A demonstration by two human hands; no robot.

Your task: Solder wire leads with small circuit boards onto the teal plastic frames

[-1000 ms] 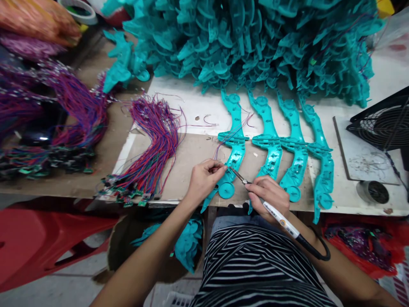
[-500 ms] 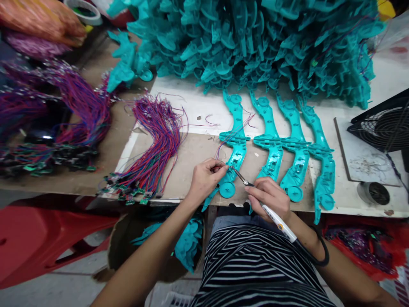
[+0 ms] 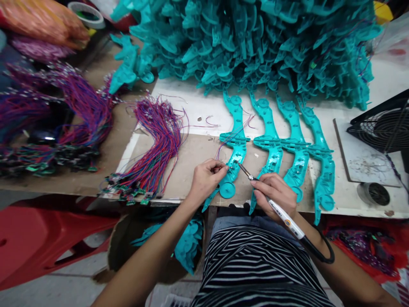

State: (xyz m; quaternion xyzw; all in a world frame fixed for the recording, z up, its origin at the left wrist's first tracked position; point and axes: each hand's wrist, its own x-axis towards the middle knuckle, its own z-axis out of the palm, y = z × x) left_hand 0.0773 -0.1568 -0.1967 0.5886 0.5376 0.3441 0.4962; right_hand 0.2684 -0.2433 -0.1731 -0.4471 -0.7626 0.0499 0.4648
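Closest to us, our striped shirt [image 3: 252,264] fills the bottom edge. Just above it our right hand [image 3: 275,194] is wrapped around a soldering iron [image 3: 285,216], with thumb and fingers pressed onto the white handle like a pen. Its black cord loops off behind the wrist. The iron's metal tip slants up and to the left from that grip and ends at the middle of a teal part [image 3: 235,158]; we cannot tell whether it touches.

Across from the tip, our left hand [image 3: 204,179] has its fingertips pressed together. It pinches thin wires [image 3: 223,145] at the left edge of the same teal part. The wires run up from the pinch and fan out over the part's crossbar. The part lies flat on a cardboard sheet [image 3: 188,157], with its round end just below the pinch, near the table edge.

Right of the iron's grip, three more teal pieces [image 3: 300,153] lie side by side in the same pose, meeting at their crossbars. Well left of the pinch, a bundle of red and blue wires [image 3: 156,136] curves down to small green boards at the table edge. A larger tangle [image 3: 79,106] lies further left. Far to the right of the grip sit a small round tin [image 3: 373,192], a grey plate [image 3: 361,157] and a black fan [image 3: 383,123]. Beyond both hands, a big heap of teal parts [image 3: 255,42] covers the back of the table.
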